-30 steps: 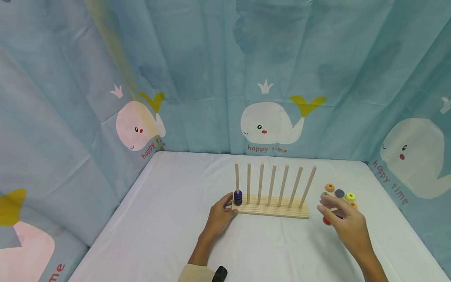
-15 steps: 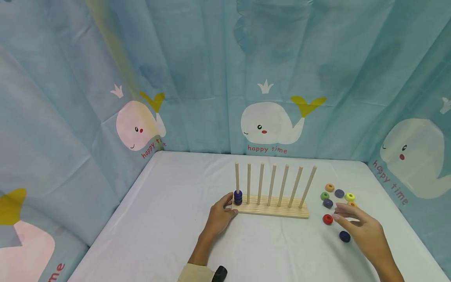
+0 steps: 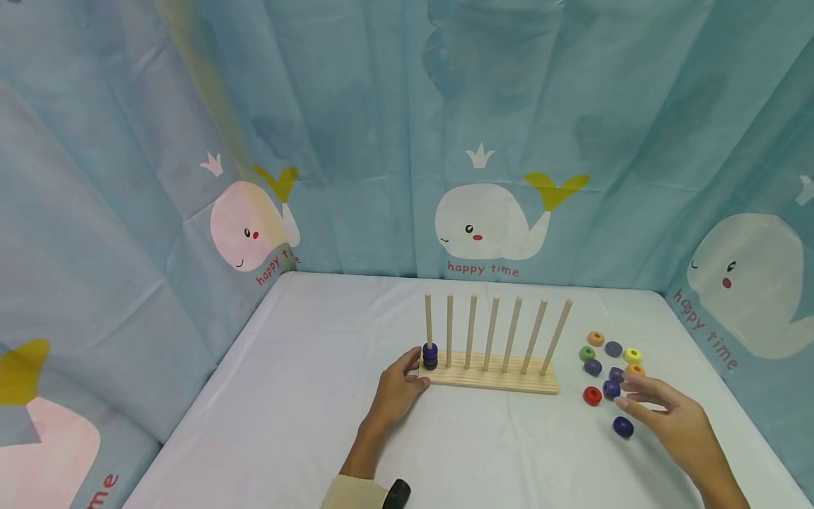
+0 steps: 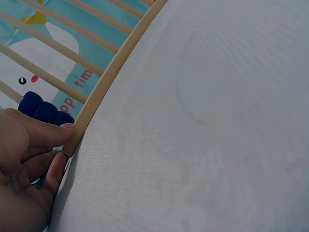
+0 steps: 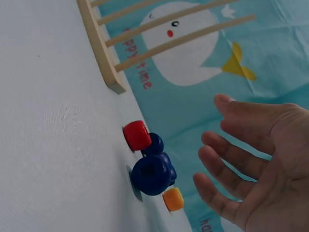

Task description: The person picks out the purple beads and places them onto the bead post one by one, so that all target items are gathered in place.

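Note:
In the head view my left hand (image 3: 397, 392) grips the left end of a wooden peg rack (image 3: 490, 382). The left wrist view shows the thumb and fingers pinching the end of its base (image 4: 89, 118). Several dark blue beads (image 3: 430, 356) are stacked on the leftmost peg; the other pegs carry none. My right hand (image 3: 674, 413) hovers beside the loose beads, fingers relaxed and apart, holding nothing. Nearest its fingertips is a blue bead (image 3: 611, 389). A red bead (image 3: 592, 396) lies left of it, and a dark blue bead (image 3: 623, 427) lies nearer me.
Further back in the loose group are a green bead (image 3: 587, 353), a yellow bead (image 3: 632, 355) and an orange bead (image 3: 595, 338). All lie right of the rack on a white-covered table (image 3: 305, 367). Blue whale-print curtains (image 3: 369, 141) surround the table.
My right hand has moved right and toward me, away from the rack, uncovering the red, blue and dark blue beads. The left hand and rack have stayed in place.

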`<action>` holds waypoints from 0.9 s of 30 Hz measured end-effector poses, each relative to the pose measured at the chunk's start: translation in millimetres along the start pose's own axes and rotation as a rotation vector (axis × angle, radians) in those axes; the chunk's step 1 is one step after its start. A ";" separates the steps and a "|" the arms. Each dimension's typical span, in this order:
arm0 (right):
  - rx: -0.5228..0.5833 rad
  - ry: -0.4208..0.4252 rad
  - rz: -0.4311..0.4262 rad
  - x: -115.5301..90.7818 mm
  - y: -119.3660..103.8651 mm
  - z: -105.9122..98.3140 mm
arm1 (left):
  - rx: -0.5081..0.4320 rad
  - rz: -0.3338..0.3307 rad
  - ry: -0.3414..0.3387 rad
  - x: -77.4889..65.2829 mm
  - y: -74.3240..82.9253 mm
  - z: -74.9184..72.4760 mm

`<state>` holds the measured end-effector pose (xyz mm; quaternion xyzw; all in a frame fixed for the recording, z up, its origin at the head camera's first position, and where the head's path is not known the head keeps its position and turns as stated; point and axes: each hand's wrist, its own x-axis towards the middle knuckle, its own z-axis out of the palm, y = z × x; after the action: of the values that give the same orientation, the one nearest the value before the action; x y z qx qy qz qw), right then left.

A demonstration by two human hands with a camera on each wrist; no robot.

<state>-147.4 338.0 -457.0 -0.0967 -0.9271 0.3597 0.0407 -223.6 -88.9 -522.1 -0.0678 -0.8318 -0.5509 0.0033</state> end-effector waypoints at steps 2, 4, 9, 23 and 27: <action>0.004 -0.034 0.011 1.0 2.9 -0.7 | -0.002 0.009 0.003 0.3 -0.5 0.1; 0.008 -0.076 0.034 2.3 5.9 -1.5 | -0.007 0.013 0.005 0.3 -1.0 0.1; 0.027 -0.187 0.098 6.0 13.5 -4.0 | -0.019 0.010 0.005 0.1 -0.8 -0.2; 0.045 -0.266 0.104 9.0 27.5 -4.0 | -0.018 0.006 0.006 1.9 -5.4 0.0; 0.041 -0.279 0.129 10.9 29.3 -0.8 | -0.010 0.008 0.002 2.0 -5.8 0.2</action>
<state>-153.5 362.0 -476.1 -0.1044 -0.9081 0.3905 -0.1095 -226.3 -90.7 -527.4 -0.0706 -0.8288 -0.5550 0.0058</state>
